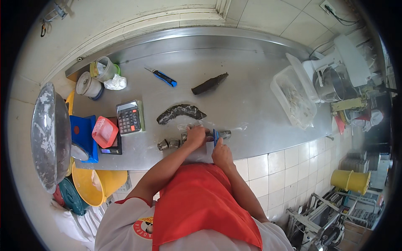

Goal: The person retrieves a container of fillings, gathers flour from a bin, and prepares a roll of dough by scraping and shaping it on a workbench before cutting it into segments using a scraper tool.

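My left hand (pixel 197 136) is closed over the middle of a dark, white-dusted log near the table's front edge. In my right hand (pixel 222 153) is a slim blue tool (pixel 215 136), standing against the log; its exact kind does not show. To the right of this tool lies a short dark end piece (pixel 225 134). Several short cut pieces (pixel 168 144) lie to the left of my left hand. Beyond my hands rests a curved dark log (pixel 181 113) with whitish patches. Farther back is another dark, tapered piece (pixel 209 83).
A blue-and-black utility knife (pixel 165 78) lies on the steel table (pixel 251 62). Leftward are a calculator (pixel 129 117), a red tray (pixel 104 131) on a small scale, tubs (pixel 88 85) and a large metal bowl (pixel 50 136). A clear plastic container (pixel 295 100) sits right, beside a mixer (pixel 349 58).
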Demonstrator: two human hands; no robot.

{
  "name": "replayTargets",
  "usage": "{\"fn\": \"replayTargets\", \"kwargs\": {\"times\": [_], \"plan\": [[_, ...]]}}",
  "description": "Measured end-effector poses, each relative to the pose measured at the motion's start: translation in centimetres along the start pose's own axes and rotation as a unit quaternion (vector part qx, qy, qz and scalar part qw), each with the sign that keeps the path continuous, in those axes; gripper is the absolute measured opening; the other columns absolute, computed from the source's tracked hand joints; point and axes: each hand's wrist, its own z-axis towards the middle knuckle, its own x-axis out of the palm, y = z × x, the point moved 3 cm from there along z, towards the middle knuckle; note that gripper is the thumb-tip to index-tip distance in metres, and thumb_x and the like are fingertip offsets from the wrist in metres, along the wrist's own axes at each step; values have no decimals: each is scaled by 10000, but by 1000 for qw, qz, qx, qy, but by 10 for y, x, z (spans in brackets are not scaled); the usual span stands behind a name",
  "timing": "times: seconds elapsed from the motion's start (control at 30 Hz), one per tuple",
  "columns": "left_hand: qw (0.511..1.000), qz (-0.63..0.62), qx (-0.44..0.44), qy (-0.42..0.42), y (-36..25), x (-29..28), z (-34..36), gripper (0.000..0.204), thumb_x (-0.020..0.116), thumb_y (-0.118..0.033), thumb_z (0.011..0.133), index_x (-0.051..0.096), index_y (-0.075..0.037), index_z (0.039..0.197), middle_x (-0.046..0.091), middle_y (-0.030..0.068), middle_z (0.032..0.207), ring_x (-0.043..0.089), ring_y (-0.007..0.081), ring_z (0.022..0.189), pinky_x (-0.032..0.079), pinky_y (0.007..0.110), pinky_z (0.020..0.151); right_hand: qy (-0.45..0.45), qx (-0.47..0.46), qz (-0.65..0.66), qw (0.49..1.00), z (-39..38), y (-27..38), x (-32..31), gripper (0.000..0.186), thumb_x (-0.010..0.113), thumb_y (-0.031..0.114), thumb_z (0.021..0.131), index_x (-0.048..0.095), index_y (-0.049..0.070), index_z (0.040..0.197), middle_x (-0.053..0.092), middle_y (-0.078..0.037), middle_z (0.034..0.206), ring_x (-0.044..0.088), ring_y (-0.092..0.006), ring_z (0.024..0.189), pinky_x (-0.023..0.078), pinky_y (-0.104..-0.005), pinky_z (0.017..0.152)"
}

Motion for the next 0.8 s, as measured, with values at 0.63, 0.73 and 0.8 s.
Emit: {"fn": "replayTargets", "kwargs": {"times": [0.63,0.73,0.8], "plan": [[1000,-7,-2,-22,-51,16,25,419,740,-381,734,672,-213,1112,630,130,1119,572,339,1101,423,608,914,12,20,-13,1000,5,-43,-42,249,469,60,844,412,-44,1063,627,-315,769,634,-480,712,517,-543,649],[1000,-2,-13,-9,-55,14,27,397,742,-378,727,685,-221,1087,631,119,1110,565,332,1110,425,600,919,17,13,-15,1000,6,-44,-41,271,481,63,836,407,-54,1068,628,-315,774,634,-482,722,516,-545,668],[1000,-14,-20,-3,-56,15,27,371,746,-364,722,693,-229,1064,632,114,1105,569,328,1107,427,598,916,19,3,-15,1000,8,-46,-37,295,486,64,831,402,-64,1084,625,-320,773,634,-480,725,516,-545,677]]}}
